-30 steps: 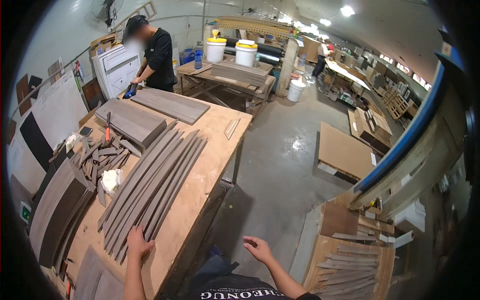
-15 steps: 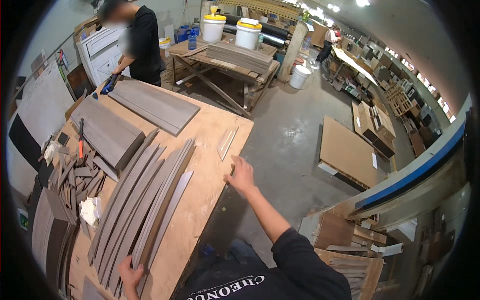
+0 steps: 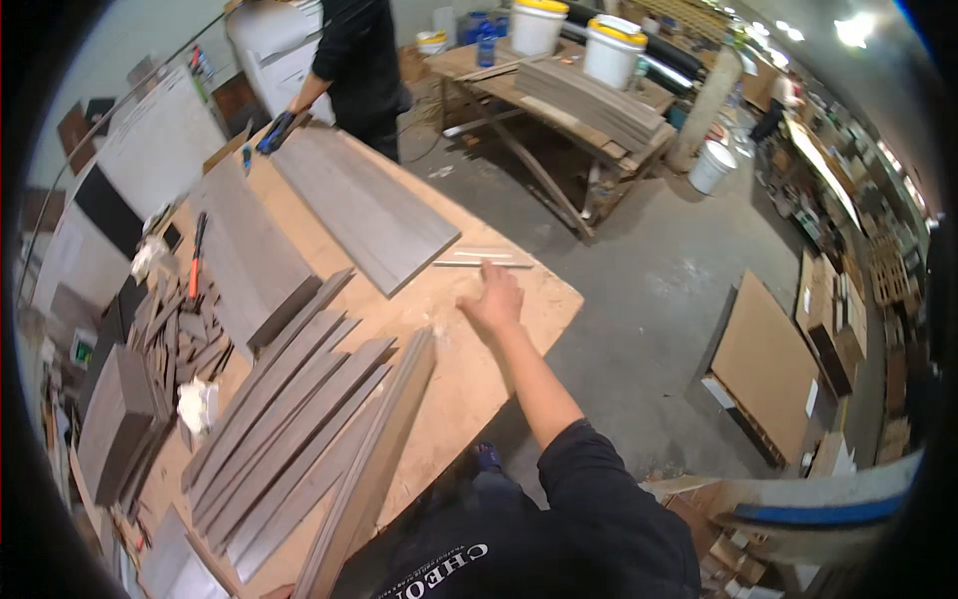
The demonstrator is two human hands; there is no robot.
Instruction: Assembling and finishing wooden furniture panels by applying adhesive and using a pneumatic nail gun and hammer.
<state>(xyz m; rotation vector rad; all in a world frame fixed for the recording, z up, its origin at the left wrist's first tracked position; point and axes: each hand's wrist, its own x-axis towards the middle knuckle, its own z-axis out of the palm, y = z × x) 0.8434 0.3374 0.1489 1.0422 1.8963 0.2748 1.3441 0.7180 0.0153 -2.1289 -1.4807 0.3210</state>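
Note:
My right hand reaches over the plywood tabletop, thumb and fingers apart. Its fingertips are at the edge of a small flat piece with pale strips near the table's far right corner; whether they touch it I cannot tell. Only a bit of my left hand shows at the lower edge, against the near end of a long grey-brown wood strip. That strip slants apart from several loose long strips fanned out to its left.
Thick grey boards lie farther back, where a co-worker's hand holds a blue-black tool. Left are an orange-handled hammer, wood scraps and stacked boards. Another table bears buckets. Cardboard-topped panel rests on the floor.
The view has turned left. My right hand has moved from the table's edge to the small flat piece. The long strip has shifted right, away from the others, and my left hand has nearly left view.

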